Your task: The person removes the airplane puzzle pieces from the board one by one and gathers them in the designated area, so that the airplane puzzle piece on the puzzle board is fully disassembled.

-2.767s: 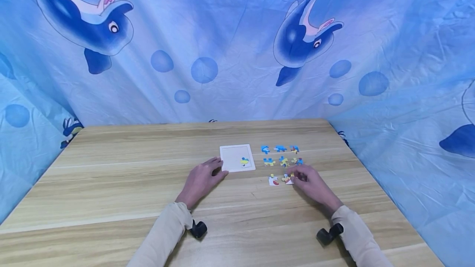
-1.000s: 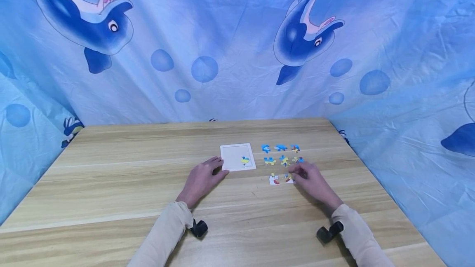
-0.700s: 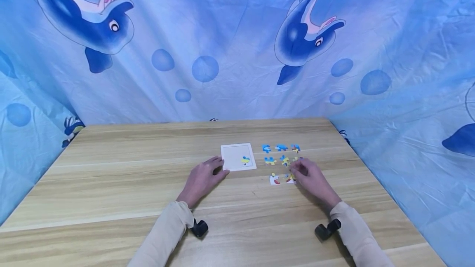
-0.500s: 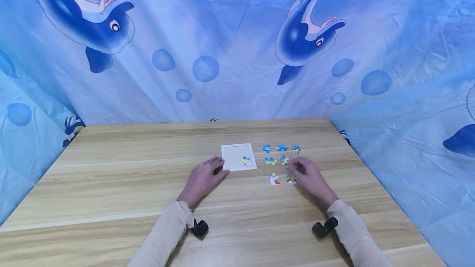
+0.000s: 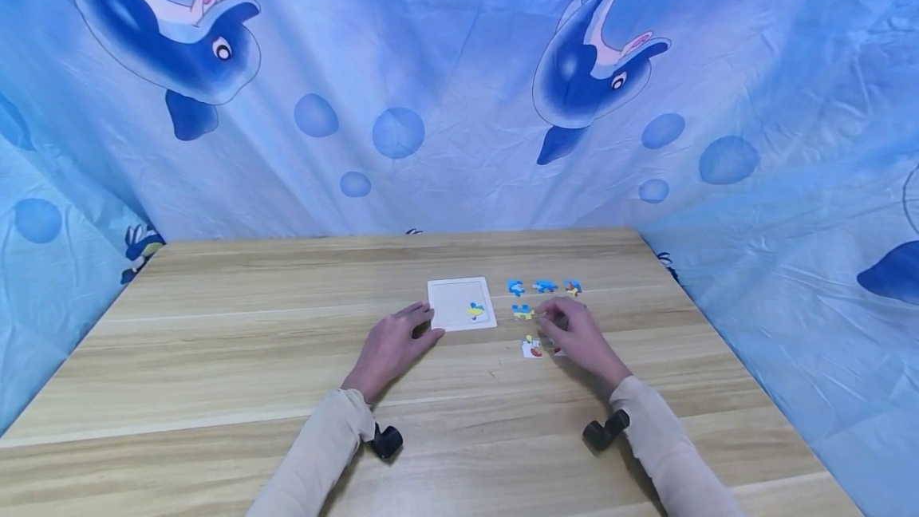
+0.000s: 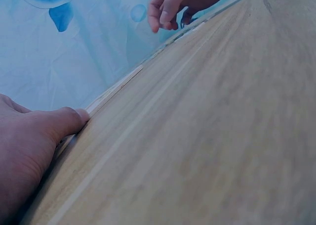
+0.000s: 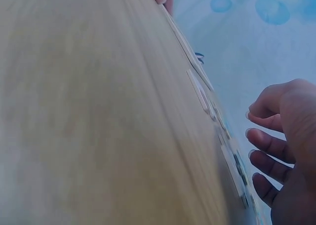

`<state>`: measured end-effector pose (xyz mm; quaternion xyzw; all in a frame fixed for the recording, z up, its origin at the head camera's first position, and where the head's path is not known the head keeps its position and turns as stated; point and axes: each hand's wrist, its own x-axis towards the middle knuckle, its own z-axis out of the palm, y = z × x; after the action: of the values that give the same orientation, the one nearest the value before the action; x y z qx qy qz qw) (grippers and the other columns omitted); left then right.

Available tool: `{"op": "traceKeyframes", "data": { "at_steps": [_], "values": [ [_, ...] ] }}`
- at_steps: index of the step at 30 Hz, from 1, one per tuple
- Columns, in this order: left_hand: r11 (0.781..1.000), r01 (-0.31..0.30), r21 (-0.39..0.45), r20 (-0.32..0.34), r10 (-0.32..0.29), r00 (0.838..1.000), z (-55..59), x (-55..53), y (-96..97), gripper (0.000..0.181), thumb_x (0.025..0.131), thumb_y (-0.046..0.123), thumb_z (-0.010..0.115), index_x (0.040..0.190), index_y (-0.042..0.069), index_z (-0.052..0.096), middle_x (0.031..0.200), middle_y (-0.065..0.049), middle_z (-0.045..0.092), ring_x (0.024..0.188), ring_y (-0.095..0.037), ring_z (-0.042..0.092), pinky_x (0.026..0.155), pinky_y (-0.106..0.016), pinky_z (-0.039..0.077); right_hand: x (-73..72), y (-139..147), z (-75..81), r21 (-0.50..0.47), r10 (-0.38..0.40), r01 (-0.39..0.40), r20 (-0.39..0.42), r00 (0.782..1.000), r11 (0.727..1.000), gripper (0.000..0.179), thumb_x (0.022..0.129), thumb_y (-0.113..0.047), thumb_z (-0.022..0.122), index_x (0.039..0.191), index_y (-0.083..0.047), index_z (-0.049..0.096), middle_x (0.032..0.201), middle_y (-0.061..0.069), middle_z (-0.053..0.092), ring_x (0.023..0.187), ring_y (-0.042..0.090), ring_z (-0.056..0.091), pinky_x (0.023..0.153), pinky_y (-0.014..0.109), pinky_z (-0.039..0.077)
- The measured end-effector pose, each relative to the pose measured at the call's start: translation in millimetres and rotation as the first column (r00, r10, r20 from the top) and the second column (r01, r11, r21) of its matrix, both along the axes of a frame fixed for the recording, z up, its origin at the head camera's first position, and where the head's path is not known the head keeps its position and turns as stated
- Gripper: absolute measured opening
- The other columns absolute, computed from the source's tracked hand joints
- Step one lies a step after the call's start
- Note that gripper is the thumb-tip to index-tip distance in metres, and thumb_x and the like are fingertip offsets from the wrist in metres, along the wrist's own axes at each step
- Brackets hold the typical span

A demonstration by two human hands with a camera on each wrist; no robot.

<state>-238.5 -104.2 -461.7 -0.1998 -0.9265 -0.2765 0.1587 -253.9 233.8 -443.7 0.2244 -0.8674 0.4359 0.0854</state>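
In the head view my left hand [image 5: 391,348] rests on the table, fingertips and thumb touching the near left corner of a white square puzzle tray [image 5: 448,281]. One yellow and blue jigsaw piece [image 5: 475,311] lies in the tray's near right part. My right hand [image 5: 577,333] hovers over loose pieces right of the tray, hiding some of them. In the right wrist view the right hand's fingers [image 7: 269,146] are loosely bent, the thumb near the index finger, and I see nothing held between them. The left thumb [image 6: 71,120] meets the tray's edge in the left wrist view.
Loose jigsaw pieces lie in rows: a blue piece [image 5: 545,286] in the far row, a blue and yellow piece [image 5: 522,312] in the middle, a white and red piece [image 5: 531,348] nearest me. A wooden table [image 5: 215,357] bears everything, with a dolphin-printed curtain [image 5: 459,102] behind.
My right hand has moved left and a little away from me, from the right end of the nearer rows to over the middle row. The left hand and tray stay put.
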Motion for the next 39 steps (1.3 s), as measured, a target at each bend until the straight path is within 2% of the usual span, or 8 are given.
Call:
{"op": "traceKeyframes", "data": {
  "at_steps": [5,11,18,24,32,39],
  "values": [
    [1.000,0.002,0.001,-0.001,-0.002,1.000,0.5,0.1,-0.3,0.042,0.096,0.035,0.076,0.125,0.004,0.074,0.133,-0.017,0.067,0.125,-0.036,0.063,0.101,-0.052,0.053,-2.8,-9.5,2.6,0.017,0.012,-0.012,-0.017,1.000,1.000,0.015,0.095,0.003,0.069,0.110,0.005,0.069,0.089,0.003,0.061,0.080,0.017,0.057,0.070,0.027,0.050],
    [1.000,0.002,-0.006,-0.008,-0.002,1.000,0.9,0.4,-0.2,0.042,0.096,0.035,0.076,0.124,0.004,0.075,0.132,-0.016,0.068,0.125,-0.035,0.063,0.100,-0.052,0.053,-4.6,-17.8,3.8,0.042,0.000,-0.001,0.021,1.000,0.999,0.018,0.094,0.001,0.069,0.111,0.002,0.069,0.096,0.004,0.065,0.088,0.019,0.059,0.076,0.030,0.052],
    [1.000,-0.003,-0.014,-0.003,0.003,1.000,0.5,-0.4,0.3,0.041,0.095,0.034,0.076,0.124,0.004,0.075,0.132,-0.016,0.068,0.126,-0.035,0.063,0.100,-0.051,0.053,-10.7,-27.7,2.2,0.046,0.051,-0.050,-0.014,0.999,0.998,0.017,0.093,0.003,0.070,0.109,0.003,0.069,0.090,0.003,0.062,0.085,0.019,0.057,0.076,0.032,0.051],
    [1.000,-0.007,-0.007,-0.011,0.007,1.000,-0.1,-0.2,0.4,0.042,0.095,0.033,0.077,0.124,0.004,0.075,0.132,-0.016,0.068,0.125,-0.035,0.063,0.099,-0.052,0.054,-12.3,-37.5,4.0,0.078,0.061,-0.058,-0.047,0.997,0.995,0.012,0.094,0.000,0.069,0.106,0.002,0.070,0.092,0.002,0.065,0.090,0.019,0.059,0.083,0.037,0.052],
    [1.000,-0.009,0.001,-0.011,0.009,1.000,0.0,-0.4,0.4,0.041,0.095,0.033,0.077,0.123,0.004,0.075,0.132,-0.015,0.068,0.125,-0.034,0.063,0.100,-0.052,0.053,-14.1,-50.3,4.2,0.066,0.095,-0.092,-0.041,0.995,0.994,0.014,0.093,0.002,0.068,0.107,0.004,0.069,0.095,0.007,0.065,0.091,0.022,0.061,0.085,0.039,0.054],
    [1.000,-0.014,0.000,-0.001,0.014,1.000,-0.5,-0.4,0.0,0.041,0.095,0.034,0.077,0.124,0.005,0.075,0.132,-0.015,0.068,0.126,-0.034,0.063,0.100,-0.052,0.053,-17.6,-59.5,3.8,0.078,0.100,-0.097,-0.033,0.994,0.992,0.016,0.092,0.003,0.068,0.108,0.003,0.069,0.097,0.006,0.065,0.095,0.024,0.061,0.088,0.042,0.055]
  ]
}}
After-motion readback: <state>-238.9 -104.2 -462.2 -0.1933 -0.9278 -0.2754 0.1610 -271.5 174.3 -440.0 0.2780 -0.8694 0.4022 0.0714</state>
